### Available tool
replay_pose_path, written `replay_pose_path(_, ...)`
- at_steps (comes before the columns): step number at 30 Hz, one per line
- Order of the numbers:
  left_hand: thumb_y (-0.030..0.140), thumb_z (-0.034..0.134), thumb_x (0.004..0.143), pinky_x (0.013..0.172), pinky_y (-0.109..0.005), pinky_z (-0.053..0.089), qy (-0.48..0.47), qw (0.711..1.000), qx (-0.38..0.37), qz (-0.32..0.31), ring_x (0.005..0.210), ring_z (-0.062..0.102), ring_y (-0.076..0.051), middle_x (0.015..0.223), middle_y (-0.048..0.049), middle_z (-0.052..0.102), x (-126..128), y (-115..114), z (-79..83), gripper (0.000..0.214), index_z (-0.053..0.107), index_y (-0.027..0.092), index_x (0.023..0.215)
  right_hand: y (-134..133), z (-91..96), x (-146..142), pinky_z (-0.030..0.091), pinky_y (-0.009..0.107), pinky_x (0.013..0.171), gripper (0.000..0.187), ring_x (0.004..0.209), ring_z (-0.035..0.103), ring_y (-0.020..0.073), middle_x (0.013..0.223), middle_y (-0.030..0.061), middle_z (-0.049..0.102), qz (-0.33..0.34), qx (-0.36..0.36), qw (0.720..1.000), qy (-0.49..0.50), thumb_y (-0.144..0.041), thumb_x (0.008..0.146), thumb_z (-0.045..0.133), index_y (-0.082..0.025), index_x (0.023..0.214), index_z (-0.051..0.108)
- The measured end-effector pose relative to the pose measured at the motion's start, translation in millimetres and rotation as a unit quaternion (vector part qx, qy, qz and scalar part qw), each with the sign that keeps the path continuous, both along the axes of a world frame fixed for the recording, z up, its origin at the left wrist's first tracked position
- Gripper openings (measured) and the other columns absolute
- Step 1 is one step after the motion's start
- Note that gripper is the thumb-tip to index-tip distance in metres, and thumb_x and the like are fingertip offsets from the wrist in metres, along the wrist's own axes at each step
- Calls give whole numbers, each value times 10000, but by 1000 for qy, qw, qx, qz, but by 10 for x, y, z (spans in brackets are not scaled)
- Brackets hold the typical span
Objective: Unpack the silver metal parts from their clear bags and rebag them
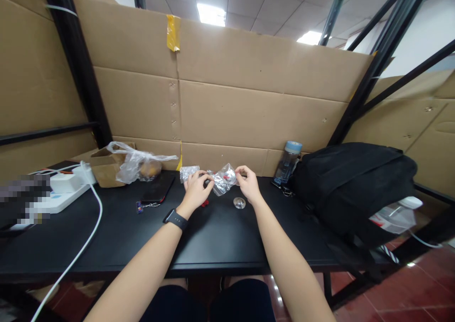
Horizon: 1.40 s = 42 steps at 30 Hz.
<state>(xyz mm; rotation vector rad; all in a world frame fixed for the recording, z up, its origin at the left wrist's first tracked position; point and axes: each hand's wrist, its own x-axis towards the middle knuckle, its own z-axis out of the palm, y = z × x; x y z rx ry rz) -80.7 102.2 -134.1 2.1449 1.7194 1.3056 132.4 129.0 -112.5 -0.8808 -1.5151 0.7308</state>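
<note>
A crinkled clear plastic bag (222, 185) with something red and silvery inside is stretched between my hands above the black table. My right hand (249, 185) pinches its right edge between thumb and fingers. At the bag's left end, the fingers of my left hand (195, 189) are closed on the plastic; a small dark round thing (206, 183) shows by the fingertips. Behind my left hand lies another piece of crinkled clear wrapping (189, 171). Below the bag, a shiny round clear-and-silver piece (239, 202) rests on the table, and a small red piece (205, 203) lies beside my left hand.
A phone (158, 188), a plastic bag of food (144, 166), a cardboard box (106, 168) and a white power strip (69, 194) with a cable (97, 218) are at left. A water bottle (287, 163) and a black backpack (351, 184) stand at right. Cardboard (249, 109) walls the back.
</note>
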Motion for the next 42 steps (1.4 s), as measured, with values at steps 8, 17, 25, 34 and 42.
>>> replay_pose_path(8,386,709,818,1079,-486,370,-115,993,15,-11,1229,534,-296,1266,-32,620,-70,99,-44,158,777,320,944,-58,-22,-164,606,315,676,256,797,594,150,878,-7,579,59,-64,982,170,-354,717,744,-212,853,581)
replay_pose_path(17,474,712,813,1118,-410,381,-236,964,-1,-120,1222,583,-268,1287,-90,640,-53,196,-112,310,803,229,980,-42,-112,-248,592,286,723,287,782,599,128,887,-12,578,113,-68,981,140,-397,726,773,-201,851,604)
replay_pose_path(25,479,820,669,1037,-396,437,-280,955,-32,-90,1128,623,-280,1188,-105,676,-93,250,-172,320,818,206,835,39,-159,-201,568,307,738,231,691,639,145,800,-6,623,123,-49,990,57,-371,749,739,-195,826,611)
replay_pose_path(34,423,798,666,955,-367,464,-236,969,-74,-3,1034,647,-262,1039,-62,741,-180,336,-295,210,813,239,766,352,-280,683,509,261,687,134,717,684,182,767,34,675,-273,-60,940,-197,-184,798,526,-195,838,653)
replay_pose_path(42,387,776,727,903,-419,421,-64,985,-154,41,1046,627,-295,1058,-54,758,-20,239,-215,123,809,272,757,292,-287,625,450,364,956,200,1064,607,245,1080,107,642,-264,24,905,-332,-158,793,624,-208,971,700)
